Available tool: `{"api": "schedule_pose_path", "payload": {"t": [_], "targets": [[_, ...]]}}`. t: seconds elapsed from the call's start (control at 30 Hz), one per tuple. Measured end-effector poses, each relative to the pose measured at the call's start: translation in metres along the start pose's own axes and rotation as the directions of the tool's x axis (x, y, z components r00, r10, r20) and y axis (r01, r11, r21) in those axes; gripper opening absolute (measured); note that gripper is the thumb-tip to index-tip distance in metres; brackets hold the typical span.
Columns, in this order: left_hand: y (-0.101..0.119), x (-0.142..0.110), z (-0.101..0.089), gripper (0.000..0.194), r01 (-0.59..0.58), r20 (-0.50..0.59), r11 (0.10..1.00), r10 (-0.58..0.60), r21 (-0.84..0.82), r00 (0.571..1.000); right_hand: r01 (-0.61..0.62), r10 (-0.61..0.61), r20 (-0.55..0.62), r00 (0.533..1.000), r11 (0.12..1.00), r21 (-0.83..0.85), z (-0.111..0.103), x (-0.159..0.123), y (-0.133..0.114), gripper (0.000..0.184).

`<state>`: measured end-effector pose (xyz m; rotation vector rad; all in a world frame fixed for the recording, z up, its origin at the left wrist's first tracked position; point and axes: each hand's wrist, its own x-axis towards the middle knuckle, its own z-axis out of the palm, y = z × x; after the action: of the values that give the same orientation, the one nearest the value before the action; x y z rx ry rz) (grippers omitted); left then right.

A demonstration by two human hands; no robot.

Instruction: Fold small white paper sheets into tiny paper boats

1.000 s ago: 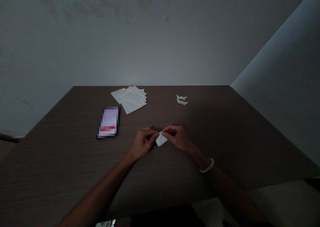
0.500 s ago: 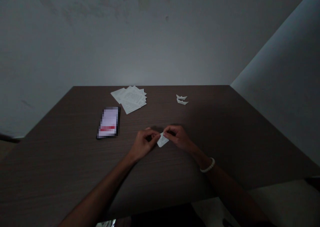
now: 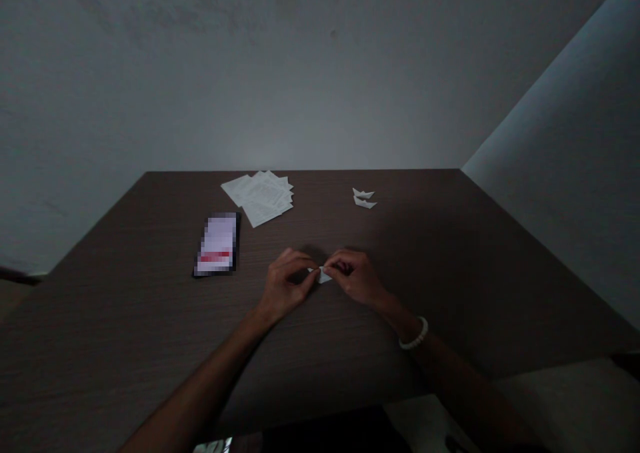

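A small folded piece of white paper (image 3: 325,276) is held low over the table, between my two hands. My left hand (image 3: 289,281) pinches its left side between thumb and fingers. On the right side, the thumb and forefinger of my right hand (image 3: 354,276) grip it too, close to the left fingertips. Fingers cover much of the paper, so its full shape is hidden. A pale beaded bracelet (image 3: 415,334) circles my right wrist.
Two folded paper boats (image 3: 365,198) stand toward the back of the dark wooden table (image 3: 425,253). A fanned stack of printed paper sheets (image 3: 263,196) lies back left, with a phone (image 3: 217,243), its screen blurred, in front. A wall (image 3: 310,93) rises behind.
Less of the paper shows below my fingers, and its visible part looks shorter and flatter. Both hands have shifted only slightly; the paper boats, sheets and phone have stayed put.
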<state>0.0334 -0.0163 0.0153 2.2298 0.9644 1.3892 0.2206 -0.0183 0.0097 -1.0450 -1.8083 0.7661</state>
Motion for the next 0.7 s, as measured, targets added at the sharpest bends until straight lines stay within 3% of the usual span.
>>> {"api": "schedule_pose_path", "payload": {"t": [0.7], "targets": [[-0.0052,-0.0034,0.0013,0.005,-0.011,-0.027,0.998,0.012,0.069,1.0,0.014,-0.017,-0.046,0.999,0.999,-0.049,0.0038,-0.0006,0.0004,0.013]]}}
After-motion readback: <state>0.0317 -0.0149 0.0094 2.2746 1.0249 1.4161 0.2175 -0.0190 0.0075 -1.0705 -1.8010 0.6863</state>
